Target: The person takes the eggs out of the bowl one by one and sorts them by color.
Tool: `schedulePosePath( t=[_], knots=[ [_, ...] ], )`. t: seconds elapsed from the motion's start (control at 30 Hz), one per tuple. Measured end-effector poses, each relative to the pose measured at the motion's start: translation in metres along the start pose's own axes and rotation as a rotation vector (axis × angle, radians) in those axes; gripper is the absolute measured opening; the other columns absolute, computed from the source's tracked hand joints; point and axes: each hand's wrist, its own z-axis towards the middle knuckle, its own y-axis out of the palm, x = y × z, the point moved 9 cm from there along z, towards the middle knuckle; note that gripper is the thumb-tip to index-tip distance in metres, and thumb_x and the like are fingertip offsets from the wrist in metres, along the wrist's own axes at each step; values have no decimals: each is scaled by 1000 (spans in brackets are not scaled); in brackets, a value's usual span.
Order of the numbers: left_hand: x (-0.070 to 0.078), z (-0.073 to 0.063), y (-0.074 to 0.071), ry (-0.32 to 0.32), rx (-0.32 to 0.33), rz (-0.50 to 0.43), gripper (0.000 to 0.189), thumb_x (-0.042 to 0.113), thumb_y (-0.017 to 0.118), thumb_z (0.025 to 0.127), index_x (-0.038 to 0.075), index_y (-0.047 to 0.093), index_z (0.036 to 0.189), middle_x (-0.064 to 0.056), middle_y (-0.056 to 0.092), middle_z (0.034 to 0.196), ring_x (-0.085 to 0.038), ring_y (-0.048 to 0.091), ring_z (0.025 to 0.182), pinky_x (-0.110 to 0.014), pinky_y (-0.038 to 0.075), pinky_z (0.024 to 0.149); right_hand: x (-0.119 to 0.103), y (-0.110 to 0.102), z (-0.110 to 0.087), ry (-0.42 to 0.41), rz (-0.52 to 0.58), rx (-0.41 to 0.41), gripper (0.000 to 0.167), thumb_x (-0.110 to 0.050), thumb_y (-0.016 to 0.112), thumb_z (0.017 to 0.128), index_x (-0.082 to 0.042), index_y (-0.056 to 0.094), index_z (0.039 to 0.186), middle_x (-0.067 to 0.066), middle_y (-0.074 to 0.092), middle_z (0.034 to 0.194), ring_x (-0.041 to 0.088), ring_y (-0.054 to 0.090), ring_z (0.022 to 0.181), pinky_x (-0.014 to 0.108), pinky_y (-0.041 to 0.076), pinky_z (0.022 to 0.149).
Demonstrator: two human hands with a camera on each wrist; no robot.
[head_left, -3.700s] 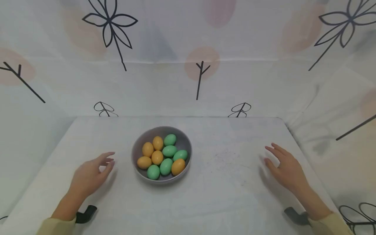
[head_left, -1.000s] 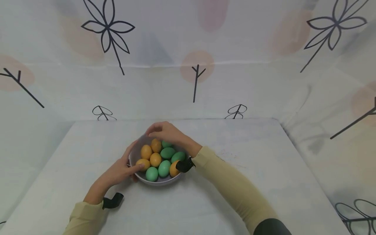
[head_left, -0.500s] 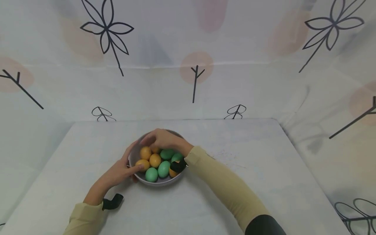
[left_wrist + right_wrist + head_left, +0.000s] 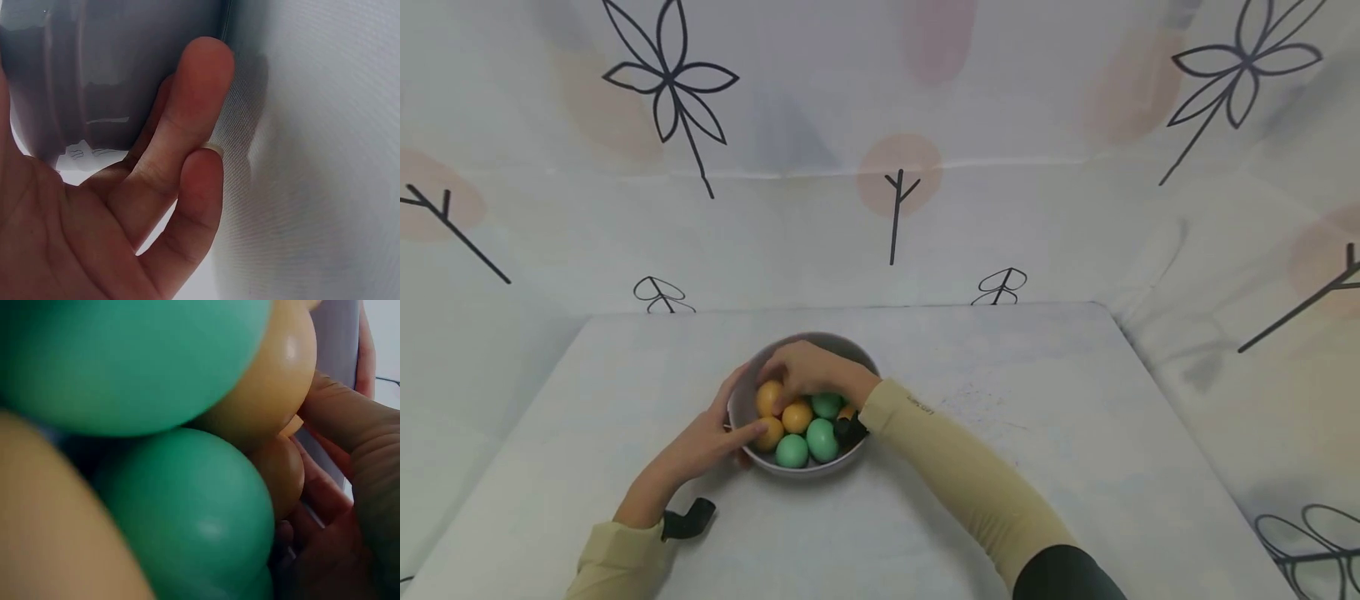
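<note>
A grey round bowl point(image 4: 801, 472) holds several orange and green eggs on the table. My left hand point(image 4: 696, 446) grips its left side, the thumb over the rim near an orange egg point(image 4: 771, 434); in the left wrist view the fingers point(image 4: 194, 94) lie against the outer wall. Inside the bowl, my right hand point(image 4: 808, 368) pinches another orange egg point(image 4: 769, 397) between thumb and fingers. Green eggs point(image 4: 822, 439) lie nearer the front. Under the right hand and wrist, part of the contents is hidden. Close up, the right wrist view has a green egg point(image 4: 194, 506) beside orange ones.
The white table point(image 4: 1000, 467) extends around the bowl, with faint marks right of it. Patterned white cloth point(image 4: 805, 242) rises behind and at the sides. A black wrist mount point(image 4: 688, 518) sticks out from the left wrist; another point(image 4: 848, 432) overhangs the bowl.
Both hands came in from the sides to the bowl. My left hand took the rim; my right hand went from the far rim down among the eggs onto an orange one. Some eggs shifted slightly.
</note>
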Motion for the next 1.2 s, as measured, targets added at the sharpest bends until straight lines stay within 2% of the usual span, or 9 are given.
schedulePosePath(
  t=[0.13,0.23,0.4,0.5,0.67,0.9,1.03,1.2],
  knots=[
    [-3,-1,-1,-5,21,5,91,46,63,96,36,-2,159,-21,62,114,-23,60,80,-43,41,78,-1,3,0,4,5,-11,48,-29,85,81,-20,70,125,-7,62,124,6,56,100,21,43,89],
    [-4,-2,-2,3,29,2,91,45,64,96,35,-1,159,-27,47,135,-24,60,84,-43,43,77,-4,4,0,-4,5,-19,48,-28,85,80,-19,69,125,-6,62,123,6,56,100,20,43,89],
    [-4,-2,-5,21,40,11,90,47,63,96,35,0,159,-29,32,149,-32,57,99,-44,44,80,-5,5,0,-14,-4,-28,44,-28,85,81,-17,70,120,-5,61,116,8,57,96,21,45,85],
    [-4,-2,-6,21,48,19,90,48,63,96,36,0,159,-27,32,150,-35,53,104,-45,43,80,-4,5,0,-17,6,-31,38,-27,85,81,-20,70,116,-8,62,109,8,59,92,21,46,82],
    [-4,-1,-5,12,39,4,90,46,64,95,37,0,159,-28,37,145,-31,56,95,-42,43,76,-3,4,0,-23,26,-33,34,-26,85,81,-22,69,110,-10,65,102,9,61,89,22,47,80],
    [-4,1,-5,21,44,8,90,47,64,95,36,0,159,-28,42,139,-30,58,93,-43,43,77,4,1,0,-12,64,9,43,-27,85,80,-22,70,121,-11,60,114,6,57,99,22,45,87],
    [-4,2,-4,19,42,6,90,48,63,95,36,1,159,-28,40,142,-31,56,96,-42,43,77,3,-8,-3,-31,130,37,42,-25,85,80,-23,71,120,-10,60,119,7,57,104,24,45,89],
    [-6,3,-2,8,38,2,91,48,63,95,35,0,159,-26,47,137,-29,58,93,-42,44,77,2,-22,-11,-10,167,61,39,-28,84,81,-29,72,118,-12,58,128,7,52,112,30,42,96]
  ],
)
